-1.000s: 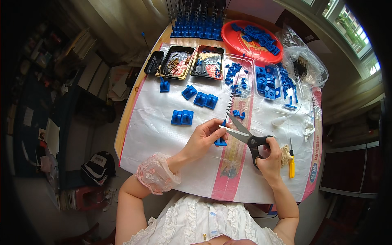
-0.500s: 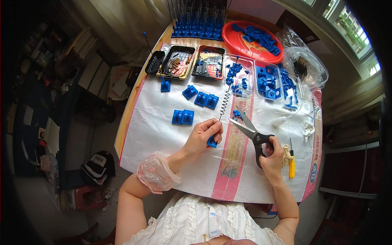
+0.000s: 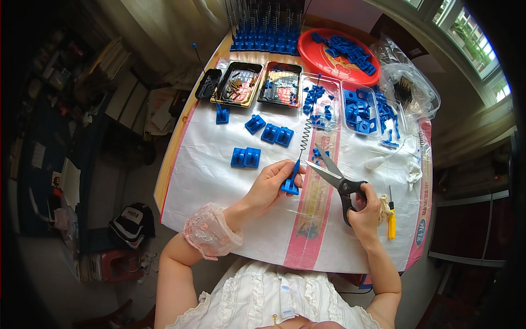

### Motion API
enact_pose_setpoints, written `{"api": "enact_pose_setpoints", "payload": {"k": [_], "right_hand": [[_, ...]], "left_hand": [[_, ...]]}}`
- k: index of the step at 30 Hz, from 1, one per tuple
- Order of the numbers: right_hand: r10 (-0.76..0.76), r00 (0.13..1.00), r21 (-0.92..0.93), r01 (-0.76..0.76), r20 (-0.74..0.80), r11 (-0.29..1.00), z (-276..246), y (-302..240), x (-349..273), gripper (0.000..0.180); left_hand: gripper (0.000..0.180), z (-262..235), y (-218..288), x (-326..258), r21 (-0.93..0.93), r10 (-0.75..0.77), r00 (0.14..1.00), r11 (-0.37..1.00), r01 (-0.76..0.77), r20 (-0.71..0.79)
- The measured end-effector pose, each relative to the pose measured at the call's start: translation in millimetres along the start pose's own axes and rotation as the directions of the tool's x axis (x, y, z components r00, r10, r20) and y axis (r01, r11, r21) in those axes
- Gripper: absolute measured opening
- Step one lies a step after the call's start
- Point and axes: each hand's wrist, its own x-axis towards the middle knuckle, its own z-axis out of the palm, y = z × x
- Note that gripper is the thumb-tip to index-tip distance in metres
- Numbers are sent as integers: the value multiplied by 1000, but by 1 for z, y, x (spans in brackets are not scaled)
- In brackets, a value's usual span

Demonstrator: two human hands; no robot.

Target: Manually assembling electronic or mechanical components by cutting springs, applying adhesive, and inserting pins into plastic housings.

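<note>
Since the earlier frame, the blue plastic stand (image 3: 290, 187) has rotated in the left hand (image 3: 272, 180), which pinches it over the white sheet (image 3: 249, 236). The right hand (image 3: 365, 214) grips parted scissors (image 3: 345, 187); careless blade closure could nick the coil spring (image 3: 306, 137) or the left hand.

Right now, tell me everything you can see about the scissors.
The scissors have grey, metal-looking blades and black, plastic-looking handles, joined at a pivot. The blades are open in a narrow V, pointing up and to the left in the view. The right hand holds them by the handles, over the white sheet. The lower blade's tip is close to the left hand; nothing is seen between the blades being cut.
</note>
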Motion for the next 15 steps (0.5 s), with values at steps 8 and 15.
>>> {"api": "enact_pose_setpoints", "payload": {"k": [8,15], "right_hand": [[0,1000,10,0,-11,1000,2,1,0,41],[7,1000,-1,-7,3,1000,1,0,0,42]], "left_hand": [[25,10,5,-2,-16,25,998,1000,-26,-60],[20,6,4,-2,180,23,997,984,-9,-76]]}}
